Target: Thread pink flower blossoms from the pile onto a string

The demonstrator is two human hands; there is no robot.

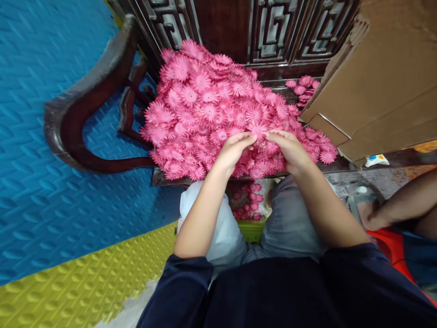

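Note:
A large heap of pink artificial flower heads (208, 111) covers the dark wooden bench in front of me. Above the front of the heap, one pink flower head (258, 130) is held between my two hands. My left hand (236, 148) pinches its left edge with thumb and index finger. On the other side, my right hand (289, 148) grips the right edge in the same way. The petals are spread flat and face up. My lower fingers are partly hidden behind the flower and the hands.
A carved wooden armrest (92, 91) curves out at the left, before a blue padded wall (51, 191). At right stands a cardboard sheet (385, 77), with a few pink flowers (305, 86) beside it. More flowers (251, 200) lie below, between my knees. Another person's arm (403, 200) is at far right.

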